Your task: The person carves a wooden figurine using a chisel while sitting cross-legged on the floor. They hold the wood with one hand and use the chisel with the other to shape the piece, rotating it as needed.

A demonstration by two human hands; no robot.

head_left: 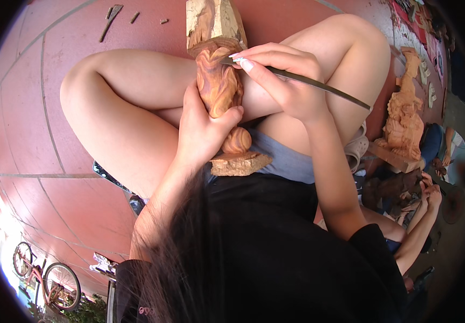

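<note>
A carved wooden piece [219, 91] with swirling reddish-brown grain lies between my bent legs. Its far end is a rough, pale squared block [216, 24]; nearer me are a round knob [237, 141] and a rough-edged base [240, 163]. My left hand [205, 126] wraps round its lower middle, with the thumb across the top. Pinched in my right hand [289, 75] is a long, slim, dark metal file [324, 88]. The file's tip meets the carving just below the block, partly hidden by my fingers. Its other end sticks out past my right wrist.
Wood scraps [111, 21] lie on the red tiled floor [22, 129] at the far left. To the right stands a larger carved wooden sculpture [404, 118], with pale shoes [432, 94] beyond it. Another person's hands [431, 194] are at lower right. A bicycle [46, 280] stands lower left.
</note>
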